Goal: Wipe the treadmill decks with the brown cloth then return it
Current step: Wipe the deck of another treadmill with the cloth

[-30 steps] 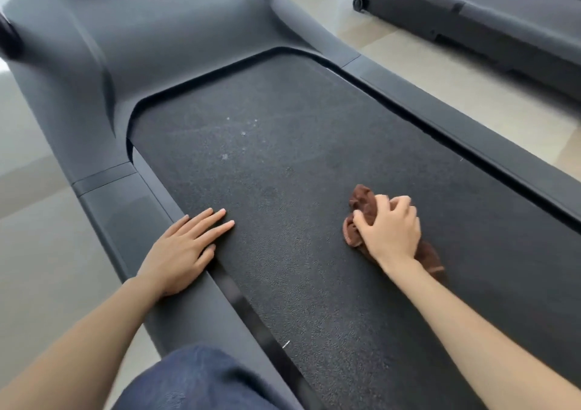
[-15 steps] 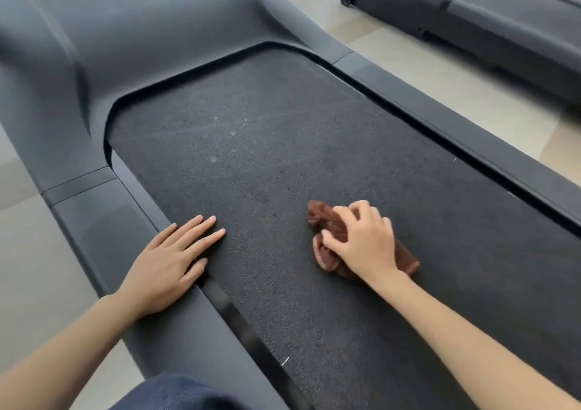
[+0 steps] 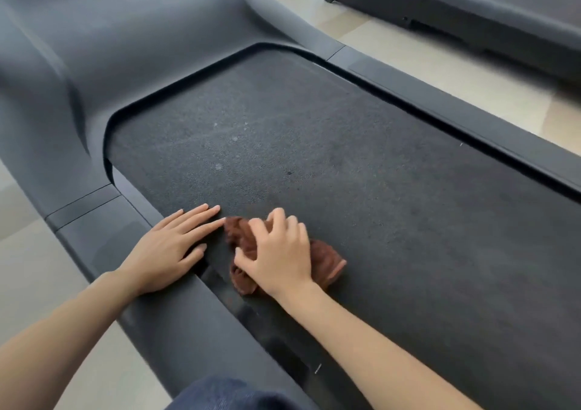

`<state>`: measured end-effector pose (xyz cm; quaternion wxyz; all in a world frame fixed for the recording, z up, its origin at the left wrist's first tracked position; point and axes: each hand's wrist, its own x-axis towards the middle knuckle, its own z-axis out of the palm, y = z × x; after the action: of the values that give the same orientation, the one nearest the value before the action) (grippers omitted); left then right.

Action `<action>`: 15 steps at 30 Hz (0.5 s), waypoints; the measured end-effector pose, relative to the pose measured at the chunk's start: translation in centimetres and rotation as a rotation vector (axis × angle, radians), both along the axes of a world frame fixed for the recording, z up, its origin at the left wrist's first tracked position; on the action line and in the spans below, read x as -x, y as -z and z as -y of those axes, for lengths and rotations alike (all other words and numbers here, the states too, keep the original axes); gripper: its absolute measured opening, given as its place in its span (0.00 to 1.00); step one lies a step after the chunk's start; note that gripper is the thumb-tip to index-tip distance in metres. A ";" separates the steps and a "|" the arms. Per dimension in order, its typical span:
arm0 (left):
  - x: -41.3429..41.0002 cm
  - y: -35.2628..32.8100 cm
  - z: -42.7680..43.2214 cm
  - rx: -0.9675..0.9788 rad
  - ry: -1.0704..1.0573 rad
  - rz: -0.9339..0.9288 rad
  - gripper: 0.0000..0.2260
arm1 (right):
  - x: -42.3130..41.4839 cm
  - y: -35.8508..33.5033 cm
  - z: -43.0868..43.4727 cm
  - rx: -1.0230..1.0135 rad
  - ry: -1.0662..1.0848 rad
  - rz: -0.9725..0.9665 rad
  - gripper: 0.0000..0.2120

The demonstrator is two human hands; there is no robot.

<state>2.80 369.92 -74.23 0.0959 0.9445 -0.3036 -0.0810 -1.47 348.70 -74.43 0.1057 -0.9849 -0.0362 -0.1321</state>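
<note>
The treadmill deck is a dark textured belt with pale dust specks near its front end. A crumpled brown cloth lies on the belt close to the left side rail. My right hand presses down on it with fingers curled over the fabric, which shows on both sides of the hand. My left hand rests flat, fingers spread, on the left rail, its fingertips almost touching the cloth's left end.
The grey motor cover rises at the belt's front. Side rails run along both edges. A second treadmill stands at the upper right across a strip of pale floor. My blue-clad knee is at the bottom.
My right hand has slid the cloth leftward across the belt, from the middle to just beside my left hand. The left hand has stayed flat on the rail.
</note>
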 end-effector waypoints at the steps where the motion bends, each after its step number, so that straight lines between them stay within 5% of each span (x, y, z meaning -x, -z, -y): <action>1: -0.4 -0.1 -0.3 -0.016 0.005 -0.004 0.26 | 0.5 0.0 -0.9 0.006 -0.081 -0.007 0.18; 5: -2.0 -0.3 -2.2 -0.060 -0.028 -0.002 0.28 | -1.4 -0.1 3.0 0.036 -0.136 -0.030 0.19; 10: -3.4 -0.1 -5.3 -0.026 -0.098 -0.006 0.29 | -7.3 -0.4 12.5 0.032 0.299 -0.074 0.23; 15: -4.8 0.3 -6.0 0.020 -0.100 0.007 0.26 | -9.9 0.5 11.8 0.043 0.520 -0.039 0.24</action>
<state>7.56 375.97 -74.48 0.1082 0.9578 -0.2569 -0.0698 8.44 336.94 -74.91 0.0481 -0.9655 0.2175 -0.1350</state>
